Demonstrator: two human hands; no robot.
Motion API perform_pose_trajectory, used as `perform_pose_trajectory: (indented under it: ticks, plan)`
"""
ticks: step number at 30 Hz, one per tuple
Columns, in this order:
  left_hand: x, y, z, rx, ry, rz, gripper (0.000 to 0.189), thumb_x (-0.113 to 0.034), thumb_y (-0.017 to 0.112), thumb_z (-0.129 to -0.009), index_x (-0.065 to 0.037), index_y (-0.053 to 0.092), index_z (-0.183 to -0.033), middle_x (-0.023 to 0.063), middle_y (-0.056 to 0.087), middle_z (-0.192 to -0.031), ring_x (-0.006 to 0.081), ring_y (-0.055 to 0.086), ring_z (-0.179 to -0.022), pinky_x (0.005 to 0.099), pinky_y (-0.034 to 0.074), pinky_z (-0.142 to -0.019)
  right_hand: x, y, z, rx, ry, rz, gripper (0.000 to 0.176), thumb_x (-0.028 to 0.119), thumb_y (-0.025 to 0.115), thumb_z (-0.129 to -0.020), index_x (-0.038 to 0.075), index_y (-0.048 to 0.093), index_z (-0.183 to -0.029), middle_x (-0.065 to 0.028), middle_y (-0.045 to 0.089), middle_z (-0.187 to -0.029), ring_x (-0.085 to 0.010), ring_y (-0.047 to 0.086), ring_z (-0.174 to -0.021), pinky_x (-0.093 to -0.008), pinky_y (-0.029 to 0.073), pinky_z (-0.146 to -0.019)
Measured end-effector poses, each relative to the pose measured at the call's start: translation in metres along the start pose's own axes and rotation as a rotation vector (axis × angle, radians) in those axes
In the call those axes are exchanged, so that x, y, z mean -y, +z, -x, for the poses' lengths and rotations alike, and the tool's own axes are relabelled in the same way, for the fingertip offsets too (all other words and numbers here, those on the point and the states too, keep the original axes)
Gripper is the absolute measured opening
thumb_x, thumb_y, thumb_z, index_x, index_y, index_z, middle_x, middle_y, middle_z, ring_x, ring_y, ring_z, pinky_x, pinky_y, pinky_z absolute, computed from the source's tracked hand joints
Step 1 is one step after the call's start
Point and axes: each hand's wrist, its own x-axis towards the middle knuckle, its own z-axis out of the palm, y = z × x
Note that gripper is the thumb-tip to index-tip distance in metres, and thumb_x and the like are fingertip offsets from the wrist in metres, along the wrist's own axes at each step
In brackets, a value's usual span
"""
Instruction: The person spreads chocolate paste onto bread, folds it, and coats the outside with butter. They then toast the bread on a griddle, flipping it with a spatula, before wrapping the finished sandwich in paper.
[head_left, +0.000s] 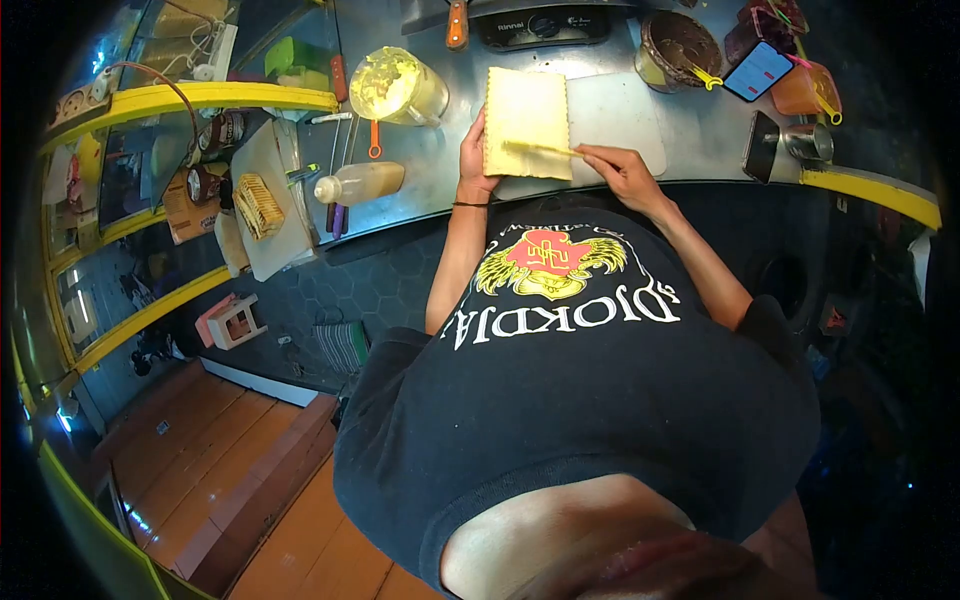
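Observation:
A rectangular slab of bread (528, 105) with ridged side edges is held over the counter, its upper face pale yellow. My left hand (476, 158) grips it along the left side, the fingers partly hidden behind it. In my right hand (628, 177) is a thin spreader (535, 149), pinched by its handle, its blade lying across the lower part of the bread. A white cutting board (618, 115) lies beneath and to the right. Left of the bread stands a clear tub (412, 92) smeared with yellow spread.
A squeeze bottle (360, 184) lies near the counter's front edge. A brown-smeared tub (677, 50), a lit phone (757, 71) and a metal cup (808, 143) are on the right. The stove front (543, 27) is at the back. Sliced bread (260, 207) sits on the left board.

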Motion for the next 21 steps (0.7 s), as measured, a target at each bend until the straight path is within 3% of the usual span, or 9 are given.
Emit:
perform_pose_trajectory:
  ticks: [4, 11, 13, 14, 16, 18, 19, 20, 21]
  plan:
    - [0.003, -0.005, -0.002, -0.036, -0.058, 0.005, 0.043, -0.029, 0.037, -0.103, -0.005, 0.046, -0.138, 0.0125, 0.056, -0.134, 0.0269, 0.057, -0.12, 0.0423, 0.045, -0.103, 0.018, 0.004, 0.008, 0.176, -0.06, 0.308, 0.027, 0.007, 0.059, -0.091, 0.002, 0.066, -0.116, -0.0171, 0.068, -0.091, -0.0286, 0.067, -0.086, -0.0347, 0.051, -0.076]
    - [0.001, 0.016, 0.007, -0.021, -0.063, 0.004, 0.042, -0.033, 0.039, -0.103, -0.006, 0.049, -0.135, 0.0116, 0.058, -0.13, 0.0265, 0.059, -0.116, 0.0421, 0.047, -0.1, -0.003, 0.006, -0.01, -0.174, -0.113, 0.036, 0.027, 0.013, 0.057, -0.096, -0.001, 0.065, -0.117, -0.0173, 0.07, -0.109, -0.0216, 0.068, -0.098, -0.0302, 0.05, -0.086]
    - [-0.002, 0.019, 0.004, -0.057, -0.067, -0.036, 0.044, -0.035, 0.04, -0.103, -0.005, 0.049, -0.134, 0.0116, 0.059, -0.13, 0.0268, 0.059, -0.116, 0.0414, 0.047, -0.1, -0.011, 0.018, 0.004, 0.082, 0.056, -0.04, 0.028, 0.016, 0.055, -0.097, -0.001, 0.064, -0.118, -0.0144, 0.07, -0.11, -0.0194, 0.066, -0.1, -0.0298, 0.05, -0.088]
    - [-0.003, 0.014, 0.001, -0.05, -0.066, -0.042, 0.044, -0.035, 0.04, -0.103, -0.005, 0.049, -0.134, 0.0116, 0.059, -0.13, 0.0268, 0.059, -0.116, 0.0414, 0.047, -0.1, -0.002, 0.014, 0.011, 0.092, 0.049, -0.012, 0.03, 0.018, 0.055, -0.098, -0.001, 0.063, -0.12, -0.0138, 0.071, -0.109, -0.0193, 0.065, -0.102, -0.0312, 0.048, -0.091]
    - [-0.001, 0.005, -0.001, -0.07, -0.038, -0.096, 0.045, -0.036, 0.041, -0.102, -0.005, 0.049, -0.134, 0.0121, 0.059, -0.13, 0.0269, 0.059, -0.116, 0.0415, 0.047, -0.1, 0.016, -0.005, 0.018, 0.077, 0.183, -0.069, 0.031, 0.021, 0.055, -0.099, 0.002, 0.064, -0.121, -0.0092, 0.072, -0.1, -0.0138, 0.065, -0.08, -0.0282, 0.052, -0.076]
    - [-0.001, 0.019, 0.006, -0.046, -0.046, -0.112, 0.046, -0.037, 0.042, -0.102, -0.004, 0.049, -0.134, 0.0123, 0.058, -0.13, 0.0269, 0.059, -0.116, 0.0414, 0.047, -0.1, -0.005, -0.022, 0.014, -0.022, 0.275, -0.201, 0.031, 0.023, 0.055, -0.099, 0.004, 0.065, -0.122, -0.0033, 0.07, -0.09, -0.0071, 0.054, -0.057, -0.0228, 0.047, -0.055]
    - [-0.003, 0.024, 0.008, -0.019, -0.049, -0.13, 0.047, -0.037, 0.042, -0.102, -0.004, 0.049, -0.135, 0.0124, 0.058, -0.131, 0.0268, 0.059, -0.116, 0.0414, 0.047, -0.101, -0.016, -0.027, 0.007, -0.127, 0.232, -0.197, 0.03, 0.021, 0.055, -0.099, 0.005, 0.065, -0.122, -0.0016, 0.07, -0.094, -0.004, 0.048, -0.05, -0.0194, 0.041, -0.047]
    - [-0.004, 0.022, 0.009, -0.016, -0.054, -0.129, 0.047, -0.037, 0.042, -0.102, -0.004, 0.049, -0.135, 0.0124, 0.058, -0.131, 0.0268, 0.059, -0.116, 0.0414, 0.047, -0.101, -0.011, -0.037, -0.004, -0.195, 0.184, -0.092, 0.031, 0.021, 0.054, -0.099, 0.002, 0.064, -0.122, -0.0034, 0.071, -0.096, -0.0058, 0.052, -0.057, -0.0226, 0.045, -0.051]
    - [-0.004, 0.019, 0.008, -0.057, -0.038, -0.187, 0.047, -0.037, 0.042, -0.102, -0.004, 0.049, -0.135, 0.0125, 0.058, -0.131, 0.0267, 0.059, -0.116, 0.0415, 0.047, -0.101, -0.028, -0.04, -0.023, -0.319, -0.077, 0.048, 0.031, 0.018, 0.054, -0.098, 0.004, 0.063, -0.123, -0.0052, 0.07, -0.093, -0.0093, 0.054, -0.061, -0.0258, 0.046, -0.055]
